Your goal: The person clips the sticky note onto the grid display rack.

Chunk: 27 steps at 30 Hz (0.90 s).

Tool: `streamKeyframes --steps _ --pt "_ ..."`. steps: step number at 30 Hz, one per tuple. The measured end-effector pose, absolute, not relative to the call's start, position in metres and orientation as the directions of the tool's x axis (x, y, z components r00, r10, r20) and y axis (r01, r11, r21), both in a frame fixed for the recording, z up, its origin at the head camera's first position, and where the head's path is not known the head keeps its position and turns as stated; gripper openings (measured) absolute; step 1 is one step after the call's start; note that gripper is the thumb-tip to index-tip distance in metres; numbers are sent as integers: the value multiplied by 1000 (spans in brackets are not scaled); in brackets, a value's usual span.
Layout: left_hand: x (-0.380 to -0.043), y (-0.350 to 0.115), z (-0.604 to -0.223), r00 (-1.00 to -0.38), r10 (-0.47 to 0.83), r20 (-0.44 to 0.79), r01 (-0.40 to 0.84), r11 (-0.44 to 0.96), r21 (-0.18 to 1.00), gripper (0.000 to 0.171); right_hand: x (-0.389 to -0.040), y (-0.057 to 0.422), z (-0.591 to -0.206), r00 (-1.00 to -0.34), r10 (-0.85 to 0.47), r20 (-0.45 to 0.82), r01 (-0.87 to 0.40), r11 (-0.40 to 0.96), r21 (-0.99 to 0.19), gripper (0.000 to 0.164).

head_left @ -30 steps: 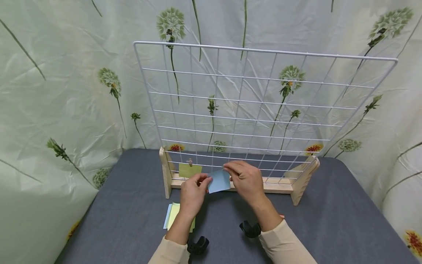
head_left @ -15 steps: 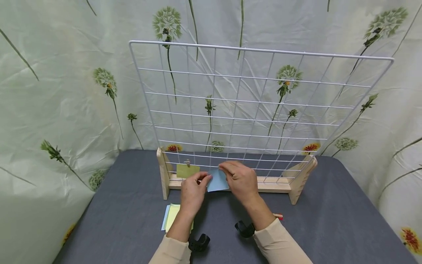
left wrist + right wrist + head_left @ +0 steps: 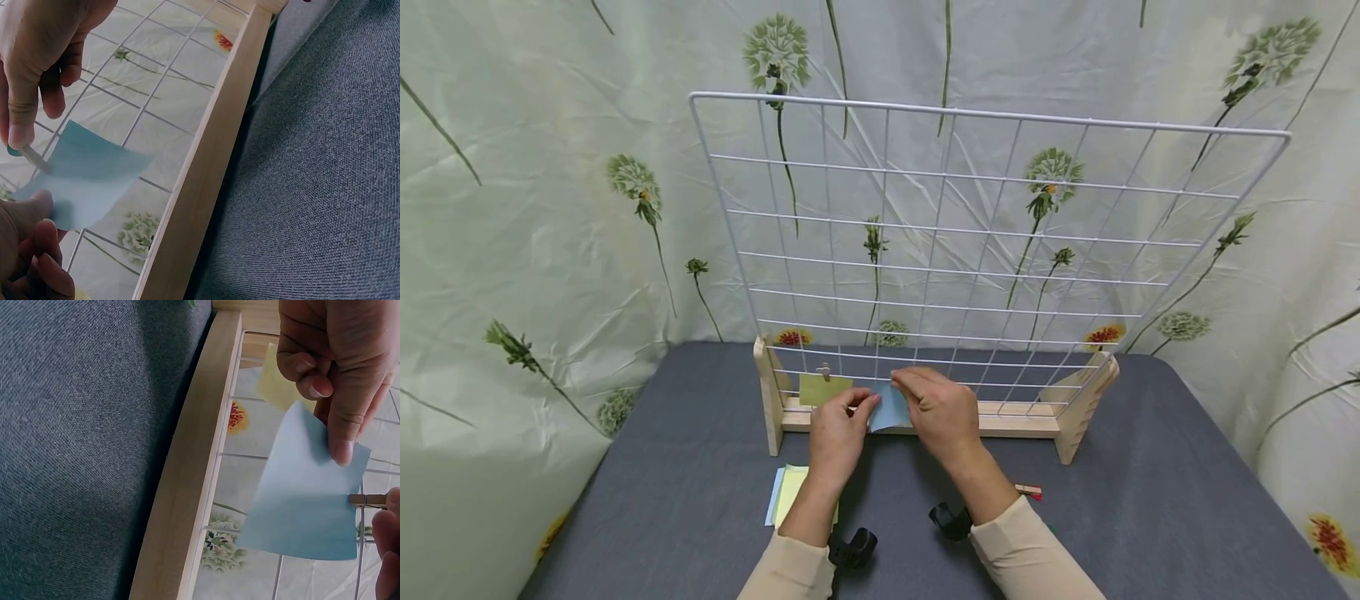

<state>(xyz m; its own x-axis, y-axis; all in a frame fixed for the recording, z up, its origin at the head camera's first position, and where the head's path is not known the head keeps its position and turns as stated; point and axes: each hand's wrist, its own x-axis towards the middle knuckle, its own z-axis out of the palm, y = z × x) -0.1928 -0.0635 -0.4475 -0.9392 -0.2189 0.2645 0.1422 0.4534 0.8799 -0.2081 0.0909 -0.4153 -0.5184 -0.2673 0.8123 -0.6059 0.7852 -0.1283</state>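
Plain blue note (image 3: pixel 300 500) in left hand (image 3: pixel 837 432), clothespin (image 3: pixel 369 500) in right hand (image 3: pixel 946 417)

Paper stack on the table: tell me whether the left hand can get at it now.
Probably not at once: the left hand pinches the blue note, and its forearm hides part of the paper stack. Were it freed, the stack's exposed left side looks within easy reach.

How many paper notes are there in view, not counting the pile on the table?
2. A yellow-green note hangs clipped on the wire grid; a blue note is pinched by the left hand. Some others may be hidden.
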Motion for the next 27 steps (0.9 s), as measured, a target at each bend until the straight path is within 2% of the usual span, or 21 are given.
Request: streamKeyframes --steps 11,27 --pt "-192 -66 -447 -939 -206 276 140 504 853 20 -201 88 -410 -580 -280 765 -528 845 -90 16" --pt "-185 -74 -437 -899 -220 379 166 629 760 24 -194 95 -414 -527 -234 817 -556 822 -122 16"
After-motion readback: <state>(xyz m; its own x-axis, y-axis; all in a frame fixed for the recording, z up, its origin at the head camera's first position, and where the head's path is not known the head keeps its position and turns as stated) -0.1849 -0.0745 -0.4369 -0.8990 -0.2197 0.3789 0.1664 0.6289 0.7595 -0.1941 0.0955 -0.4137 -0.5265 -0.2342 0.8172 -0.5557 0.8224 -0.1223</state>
